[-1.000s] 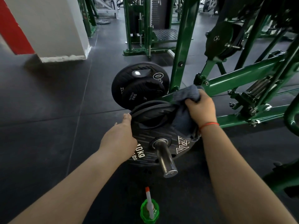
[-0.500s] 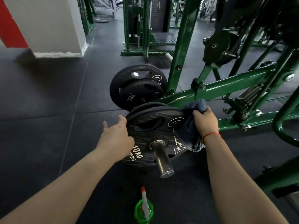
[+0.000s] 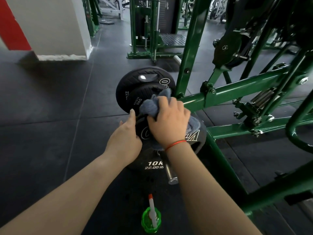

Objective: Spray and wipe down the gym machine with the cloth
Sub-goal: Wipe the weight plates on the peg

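The right hand (image 3: 169, 121), fingers gripping the bunched cloth (image 3: 149, 106), is wiping the 10 kg plate's (image 3: 152, 165) top rim while the straight-fingered left hand (image 3: 125, 141) is steadying it; the green frame (image 3: 237, 89) is likely not yet wiped.

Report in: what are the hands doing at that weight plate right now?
Left hand touching 10 kg plate at its rim. Right hand gripping cloth, pressed on plate's top. Spray bottle on floor, untouched. Nothing blocking.
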A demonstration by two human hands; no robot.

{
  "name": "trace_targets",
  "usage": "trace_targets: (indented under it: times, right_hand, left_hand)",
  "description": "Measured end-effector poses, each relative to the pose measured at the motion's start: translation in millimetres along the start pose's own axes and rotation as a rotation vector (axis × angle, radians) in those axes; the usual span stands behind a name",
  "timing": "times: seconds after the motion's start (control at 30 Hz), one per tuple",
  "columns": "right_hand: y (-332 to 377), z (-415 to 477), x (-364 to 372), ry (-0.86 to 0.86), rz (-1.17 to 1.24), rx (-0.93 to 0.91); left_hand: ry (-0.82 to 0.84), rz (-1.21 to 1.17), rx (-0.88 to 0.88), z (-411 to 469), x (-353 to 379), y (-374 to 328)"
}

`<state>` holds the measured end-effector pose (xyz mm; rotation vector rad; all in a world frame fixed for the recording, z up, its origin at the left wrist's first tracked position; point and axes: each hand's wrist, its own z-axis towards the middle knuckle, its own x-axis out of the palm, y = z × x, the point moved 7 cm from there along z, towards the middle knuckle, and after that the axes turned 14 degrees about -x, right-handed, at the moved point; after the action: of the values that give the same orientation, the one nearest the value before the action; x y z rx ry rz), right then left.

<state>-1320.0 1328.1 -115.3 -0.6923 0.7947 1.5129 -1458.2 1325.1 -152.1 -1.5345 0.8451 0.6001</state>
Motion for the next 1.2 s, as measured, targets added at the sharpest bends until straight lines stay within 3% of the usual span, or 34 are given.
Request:
trace_targets:
  times: [0.2,0.37,0.53,0.6,0.77,0.9,1.07,1.2]
  right_hand:
    - [41.3,-12.8,13.6,-0.022,0.02,-0.223]
    - [32.3,-12.1,6.0,0.001,0.132,-0.209]
    - [-31.3,-6.6,-11.1,0.065,0.201,-0.005]
    - [-66.7,-5.2,-7.3,0.088,0.331,0.117]
    - [-148.5,-23.0,8.2,0.052,0.66,0.561]
    - [-171.4,-31.6,20.6,-0.011,0.652,0.763]
    - [-105.8,-21.2,-2.2,-0.065,0.261,0.64]
    - [-27.9,-35.5,-5.1,-0.278,0.202,0.289]
  left_hand:
    - [-0.033,-0.046,-0.174,15.4,-4.1,25.9]
    - [0.012,-0.025,-0.234,22.5,-4.5,39.0]
    - [0.076,0.033,-0.224,25.4,0.6,37.2]
    - [0.076,0.054,-0.222,26.2,-0.3,37.4]
    - [0.094,0.104,-0.203,24.7,-1.5,36.7]
    - [0.126,0.14,-0.18,19.7,0.2,34.4]
    - [0.155,0.206,-0.151,17.2,1.0,30.2]
    - [0.156,0.193,-0.198,20.5,1.7,38.0]
